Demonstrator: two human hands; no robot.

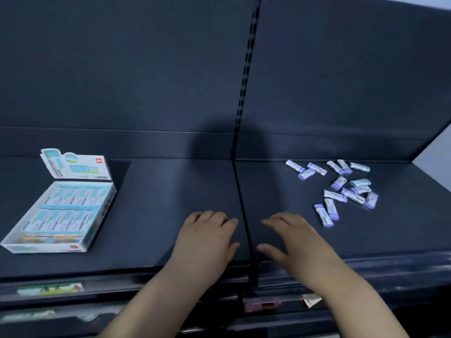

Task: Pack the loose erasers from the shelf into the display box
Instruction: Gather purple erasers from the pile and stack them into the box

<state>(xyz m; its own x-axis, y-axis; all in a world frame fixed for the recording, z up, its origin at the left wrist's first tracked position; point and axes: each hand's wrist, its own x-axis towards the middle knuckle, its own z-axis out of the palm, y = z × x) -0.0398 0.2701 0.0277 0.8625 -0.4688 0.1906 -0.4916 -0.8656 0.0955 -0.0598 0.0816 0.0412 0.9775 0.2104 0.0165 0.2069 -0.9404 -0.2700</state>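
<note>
Head view of a dark matte metal shelf (pixel 170 191), divided down the middle by a black slotted upright (pixel 246 69). At far left lies the white and teal cardboard display box (pixel 48 248). Its printed lid is folded up at the back so that the interior is open from above, and rows of teal-sleeved erasers already fill most of it. The strip nearest the front wall appears unfilled, with printed card showing there. This is judged to be the space left for packing. At far right, well apart from the box, the loose white-sleeved erasers with lilac and teal ends (pixel 338 183) lie scattered flat on the shelf at mixed angles. Some touch or overlap, and none is aligned for insertion. The person's left hand (pixel 207 236) and right hand (pixel 292 237) are placed palm down on either side of the upright, near the shelf's front edge. The fingers of both are loosely spread and relaxed, and neither hand grasps anything. Whether the palms touch the surface cannot be told. This central, empty-handed position suggests that no eraser has yet been taken up. The right hand lies nearer the pile and the left nearer the box. A pale printed label strip (pixel 51 288) sits on the front rail below the box.
</note>
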